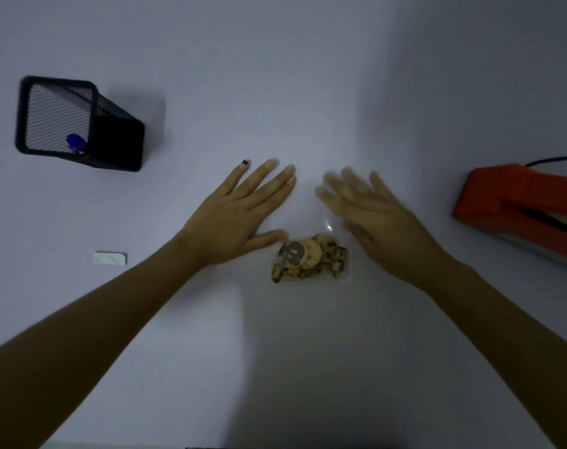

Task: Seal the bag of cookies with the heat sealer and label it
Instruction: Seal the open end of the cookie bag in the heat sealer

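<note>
A clear plastic bag of chocolate-chip cookies (309,257) lies flat on the white table, its empty upper part stretching away between my hands. My left hand (237,215) rests palm down, fingers spread, just left of the bag, thumb near the cookies. To the right of the bag my right hand (373,215) is flat and open too, blurred by motion. Neither hand holds anything. The orange heat sealer (515,202) sits at the right edge, partly cut off. A small white label (110,257) lies on the table at the left.
A black mesh pen holder (81,124) stands at the far left with a blue-capped pen (75,142) inside. A black cable (554,160) runs from behind the sealer. The white table (308,92) stretches away behind the hands.
</note>
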`<state>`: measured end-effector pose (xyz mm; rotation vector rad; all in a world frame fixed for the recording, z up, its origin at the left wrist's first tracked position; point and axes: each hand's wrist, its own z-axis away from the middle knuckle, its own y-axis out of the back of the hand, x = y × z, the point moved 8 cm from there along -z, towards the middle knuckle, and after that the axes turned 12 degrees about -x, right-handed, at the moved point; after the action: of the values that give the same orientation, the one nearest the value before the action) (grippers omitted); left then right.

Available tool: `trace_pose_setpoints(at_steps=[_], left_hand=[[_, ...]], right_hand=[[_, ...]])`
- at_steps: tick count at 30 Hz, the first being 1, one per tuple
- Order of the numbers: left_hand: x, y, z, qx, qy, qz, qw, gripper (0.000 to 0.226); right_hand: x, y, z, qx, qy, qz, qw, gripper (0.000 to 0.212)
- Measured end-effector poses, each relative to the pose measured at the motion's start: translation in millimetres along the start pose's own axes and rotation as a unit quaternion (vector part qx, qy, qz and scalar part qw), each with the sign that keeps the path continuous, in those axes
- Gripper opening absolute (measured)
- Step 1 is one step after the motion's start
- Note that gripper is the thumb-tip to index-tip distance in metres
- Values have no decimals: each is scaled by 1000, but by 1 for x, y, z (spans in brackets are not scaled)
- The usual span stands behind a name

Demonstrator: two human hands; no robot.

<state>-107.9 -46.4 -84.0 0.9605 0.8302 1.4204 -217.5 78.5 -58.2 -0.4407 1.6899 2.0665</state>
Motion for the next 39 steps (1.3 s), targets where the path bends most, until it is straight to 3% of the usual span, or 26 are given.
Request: trace_pose_setpoints(at_steps=[4, 6, 10, 13, 17, 21, 24, 27, 35, 39], left_hand=[[0, 2, 0, -5, -2, 1, 1000, 76], [1, 3, -1, -4, -4, 6, 1000, 75], [1, 3, -1, -8, -2, 7, 1000, 75], [2, 3, -1, -9, 3, 24, 1000, 76], [-3, 8, 3, 8, 35, 116, 993, 86], [-5, 19, 19, 78, 153, 266, 948, 97], [3, 21, 33, 142, 280, 326, 892, 75], [11, 23, 36, 180, 356, 383, 833, 57], [21, 25, 31, 161, 418, 495, 744, 64], [13, 10, 34, 159, 433, 583, 668, 61]], right_hand=[[-2, -21, 1, -45, 53, 63, 996, 72], [5, -21, 8, -32, 49, 79, 995, 72], [11, -9, 17, 34, 7, -3, 999, 44], [12, -9, 18, 105, -45, -76, 991, 38], [9, -14, 18, 182, -56, -73, 979, 28], [10, -16, 19, 191, -58, -80, 977, 29], [10, -17, 19, 189, -59, -84, 977, 33], [10, -18, 19, 194, -61, -78, 976, 31], [5, -17, 19, 205, -64, -42, 976, 32], [8, -20, 18, 199, -71, -55, 976, 39]])
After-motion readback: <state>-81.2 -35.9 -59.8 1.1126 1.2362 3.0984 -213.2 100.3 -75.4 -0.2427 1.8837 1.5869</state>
